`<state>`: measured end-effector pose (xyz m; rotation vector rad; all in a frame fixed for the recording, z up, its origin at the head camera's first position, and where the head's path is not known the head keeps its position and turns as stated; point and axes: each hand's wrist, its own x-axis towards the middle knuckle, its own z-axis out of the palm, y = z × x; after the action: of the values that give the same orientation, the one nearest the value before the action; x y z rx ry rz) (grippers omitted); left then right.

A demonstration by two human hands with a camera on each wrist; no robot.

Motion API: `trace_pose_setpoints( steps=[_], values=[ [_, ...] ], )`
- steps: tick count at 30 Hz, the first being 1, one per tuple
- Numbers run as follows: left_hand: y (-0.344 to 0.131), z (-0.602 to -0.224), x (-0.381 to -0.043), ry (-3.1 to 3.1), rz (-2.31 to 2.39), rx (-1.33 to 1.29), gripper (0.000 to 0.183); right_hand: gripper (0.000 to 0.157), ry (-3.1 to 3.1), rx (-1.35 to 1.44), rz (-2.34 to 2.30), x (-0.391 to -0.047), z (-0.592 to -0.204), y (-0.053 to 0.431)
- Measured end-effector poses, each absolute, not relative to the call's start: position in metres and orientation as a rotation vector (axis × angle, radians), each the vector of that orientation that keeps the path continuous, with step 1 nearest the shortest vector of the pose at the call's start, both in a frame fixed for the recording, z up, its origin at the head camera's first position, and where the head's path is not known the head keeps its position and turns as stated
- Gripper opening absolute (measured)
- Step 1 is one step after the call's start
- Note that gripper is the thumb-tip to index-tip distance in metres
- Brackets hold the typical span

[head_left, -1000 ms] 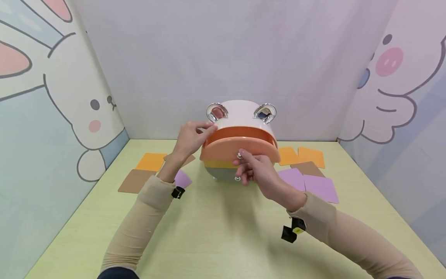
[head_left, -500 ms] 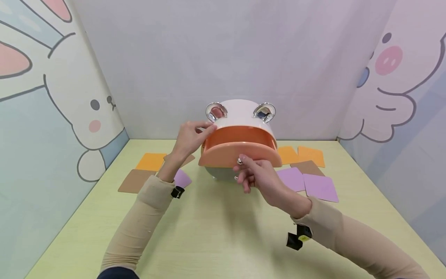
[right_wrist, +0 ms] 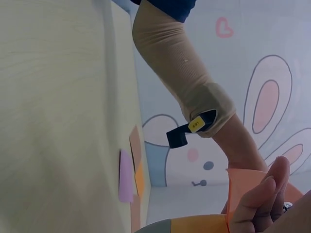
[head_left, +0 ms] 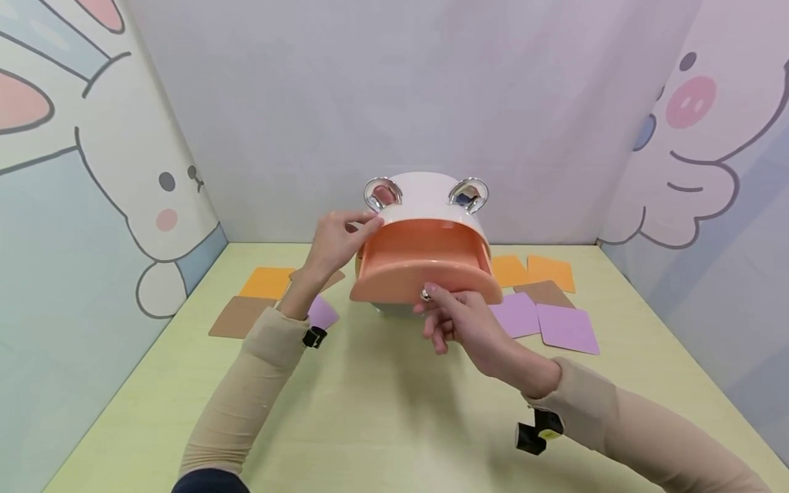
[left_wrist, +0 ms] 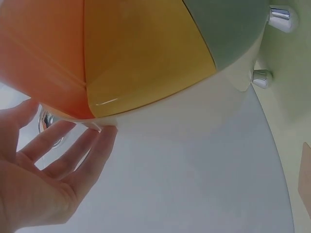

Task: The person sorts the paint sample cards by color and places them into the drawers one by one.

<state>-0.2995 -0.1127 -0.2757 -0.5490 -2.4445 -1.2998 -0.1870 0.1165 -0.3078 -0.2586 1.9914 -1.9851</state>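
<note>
A small drawer cabinet [head_left: 428, 195] with a white rounded shell and silver ears stands at the table's far middle. Its top orange drawer [head_left: 388, 284] is pulled well out, and no contents show inside. My right hand [head_left: 477, 332] pinches the drawer's silver knob [head_left: 425, 295] between thumb and fingers. At the cabinet's upper left edge, my left hand [head_left: 335, 243] rests its fingertips on the shell below one ear. In the left wrist view, those fingers are spread along the white side. A yellow drawer [left_wrist: 141, 53] and a grey-green drawer [left_wrist: 228, 29] sit pushed in.
Orange [head_left: 266, 283], brown [head_left: 237, 317] and purple [head_left: 322, 313] cards lie left of the cabinet. More orange [head_left: 550, 273], brown [head_left: 544, 294] and purple cards [head_left: 567, 329] lie to its right. Cartoon-printed walls [head_left: 92, 239] border the pale table [head_left: 382, 424].
The orange drawer has slid farther out toward me, with my right hand drawing back on its knob. My left hand has stayed at the cabinet's edge.
</note>
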Motion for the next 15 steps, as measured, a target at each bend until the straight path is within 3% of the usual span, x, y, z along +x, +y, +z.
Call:
trace_pose_setpoints(
  steps=[15],
  values=[
    [-0.113,-0.277,-0.301,-2.421,-1.288,-0.549,0.033,0.043,1.952,-0.289,-1.99,-0.172,-0.311,0.12]
  ],
)
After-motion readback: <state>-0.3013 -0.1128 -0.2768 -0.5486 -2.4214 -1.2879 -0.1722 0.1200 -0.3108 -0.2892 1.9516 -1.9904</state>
